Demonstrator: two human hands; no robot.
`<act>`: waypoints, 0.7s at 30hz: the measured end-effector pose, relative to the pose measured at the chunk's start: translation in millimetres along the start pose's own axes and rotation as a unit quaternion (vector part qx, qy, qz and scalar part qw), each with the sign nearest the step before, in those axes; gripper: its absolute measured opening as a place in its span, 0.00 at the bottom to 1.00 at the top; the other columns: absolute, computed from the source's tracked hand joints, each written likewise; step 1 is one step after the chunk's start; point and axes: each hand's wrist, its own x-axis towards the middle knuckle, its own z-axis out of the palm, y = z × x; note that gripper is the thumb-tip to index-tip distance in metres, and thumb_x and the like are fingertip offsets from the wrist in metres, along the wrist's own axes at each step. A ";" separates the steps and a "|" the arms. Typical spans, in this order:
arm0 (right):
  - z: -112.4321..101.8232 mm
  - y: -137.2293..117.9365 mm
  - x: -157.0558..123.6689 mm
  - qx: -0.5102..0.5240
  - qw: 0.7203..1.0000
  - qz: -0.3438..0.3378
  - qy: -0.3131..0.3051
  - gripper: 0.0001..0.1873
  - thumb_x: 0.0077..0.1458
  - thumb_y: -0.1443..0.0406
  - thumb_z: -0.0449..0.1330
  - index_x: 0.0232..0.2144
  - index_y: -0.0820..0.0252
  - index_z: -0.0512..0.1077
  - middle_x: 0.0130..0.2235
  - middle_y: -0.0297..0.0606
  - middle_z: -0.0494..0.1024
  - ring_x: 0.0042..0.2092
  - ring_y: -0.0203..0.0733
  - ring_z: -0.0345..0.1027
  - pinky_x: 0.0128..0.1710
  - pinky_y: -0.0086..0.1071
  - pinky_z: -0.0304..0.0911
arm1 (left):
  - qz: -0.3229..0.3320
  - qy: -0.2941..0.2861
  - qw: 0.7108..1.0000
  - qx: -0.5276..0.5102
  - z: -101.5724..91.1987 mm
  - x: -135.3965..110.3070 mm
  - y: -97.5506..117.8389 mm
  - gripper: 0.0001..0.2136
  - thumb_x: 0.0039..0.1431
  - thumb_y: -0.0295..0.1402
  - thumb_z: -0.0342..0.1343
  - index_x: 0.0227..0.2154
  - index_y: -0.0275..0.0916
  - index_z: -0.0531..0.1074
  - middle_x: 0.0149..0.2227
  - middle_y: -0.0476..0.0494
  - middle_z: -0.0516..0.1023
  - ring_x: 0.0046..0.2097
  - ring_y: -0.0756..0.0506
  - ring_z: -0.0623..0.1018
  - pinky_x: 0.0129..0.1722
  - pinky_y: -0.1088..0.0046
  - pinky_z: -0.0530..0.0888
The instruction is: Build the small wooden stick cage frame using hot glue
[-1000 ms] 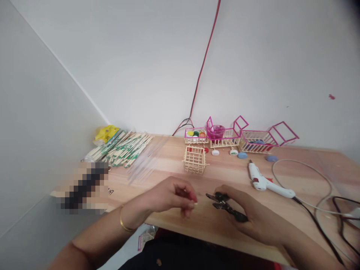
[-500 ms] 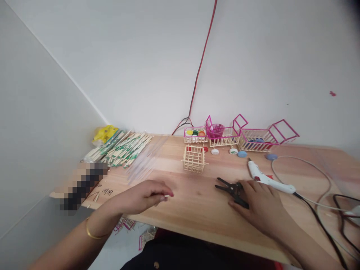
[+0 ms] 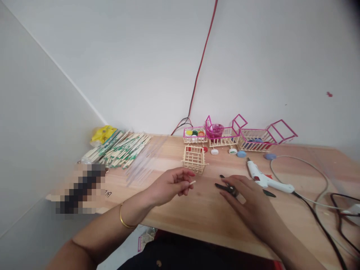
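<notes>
My left hand (image 3: pixel 171 183) is closed in a pinch on a short piece of wooden stick (image 3: pixel 192 182), held just above the table near a small unpainted stick basket (image 3: pixel 194 159). My right hand (image 3: pixel 247 198) lies flat on the table with fingers stretched out over black pliers (image 3: pixel 225 186), whose tips poke out to the left and one handle (image 3: pixel 269 193) to the right. A white glue gun (image 3: pixel 266 180) lies just beyond my right hand.
Several pink-and-wood stick baskets (image 3: pixel 225 135) with bottle caps stand along the wall. A heap of wrapped chopsticks (image 3: pixel 120 149) and a yellow bag (image 3: pixel 102 134) lie at the back left. Cables (image 3: pixel 320 191) trail over the right side of the wooden table (image 3: pixel 197 213).
My left hand rose and moved right with the stick piece. My right hand set the pliers down and now rests flat over them, having shifted slightly left.
</notes>
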 end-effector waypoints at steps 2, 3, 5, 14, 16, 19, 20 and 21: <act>-8.6 -21.3 12.9 0.083 0.997 -0.012 0.001 0.10 0.60 0.60 0.53 0.41 0.56 0.70 0.38 0.40 0.76 0.41 0.44 0.70 0.40 0.38 0.65 | 0.014 -0.013 1.000 0.009 8.6 2.5 2.6 0.15 0.53 0.33 0.59 0.43 0.35 0.65 0.32 0.47 0.73 0.27 0.55 0.71 0.24 0.79 0.63; -11.1 -30.9 18.7 0.107 0.994 -0.027 -0.004 0.10 0.60 0.61 0.54 0.42 0.57 0.69 0.37 0.40 0.76 0.40 0.42 0.70 0.39 0.36 0.65 | 0.025 -0.020 0.999 0.017 12.5 3.3 3.1 0.15 0.53 0.33 0.59 0.43 0.35 0.64 0.32 0.47 0.73 0.27 0.54 0.72 0.24 0.79 0.64; -11.9 -45.3 26.8 0.129 0.989 -0.062 -0.022 0.07 0.60 0.63 0.54 0.40 0.56 0.69 0.35 0.37 0.76 0.37 0.40 0.70 0.37 0.33 0.64 | 0.055 -0.033 0.997 0.035 18.0 3.5 2.6 0.14 0.55 0.33 0.58 0.42 0.36 0.64 0.32 0.47 0.73 0.28 0.54 0.72 0.26 0.78 0.66; -0.2 -36.3 25.8 0.113 0.993 -0.027 0.023 0.07 0.61 0.64 0.52 0.32 0.56 0.67 0.31 0.37 0.75 0.34 0.41 0.68 0.35 0.35 0.62 | 0.151 0.041 0.916 0.370 -4.3 -12.1 11.6 0.07 0.59 0.30 0.52 0.38 0.37 0.74 0.32 0.46 0.76 0.33 0.51 0.74 0.35 0.75 0.71; -1.6 -33.0 29.0 0.110 0.993 -0.018 0.038 0.06 0.61 0.63 0.52 0.32 0.56 0.67 0.31 0.36 0.75 0.34 0.41 0.68 0.35 0.35 0.62 | 0.212 0.073 0.893 0.391 -11.1 -9.5 16.2 0.08 0.60 0.30 0.51 0.37 0.37 0.75 0.33 0.44 0.76 0.36 0.50 0.74 0.37 0.74 0.71; -1.9 -31.1 38.2 0.095 0.993 -0.028 0.064 0.06 0.61 0.64 0.52 0.32 0.55 0.67 0.31 0.36 0.75 0.34 0.41 0.68 0.36 0.35 0.62 | 0.297 0.108 0.860 0.400 -18.4 -0.8 20.4 0.09 0.62 0.30 0.50 0.39 0.37 0.75 0.37 0.42 0.75 0.39 0.49 0.74 0.39 0.74 0.72; -1.2 -30.7 41.7 0.089 0.993 -0.035 0.076 0.05 0.60 0.64 0.53 0.32 0.55 0.67 0.31 0.36 0.75 0.35 0.41 0.69 0.36 0.36 0.62 | 0.314 0.114 0.852 0.404 -20.6 2.5 20.8 0.10 0.62 0.30 0.49 0.40 0.37 0.75 0.37 0.42 0.74 0.39 0.49 0.74 0.39 0.74 0.72; 0.0 -30.3 45.0 0.082 0.992 -0.042 0.087 0.05 0.60 0.64 0.53 0.32 0.55 0.68 0.31 0.36 0.75 0.35 0.41 0.69 0.37 0.36 0.63 | 0.325 0.118 0.845 0.409 -22.6 5.5 20.7 0.10 0.62 0.29 0.49 0.41 0.38 0.75 0.37 0.42 0.74 0.39 0.50 0.74 0.39 0.74 0.72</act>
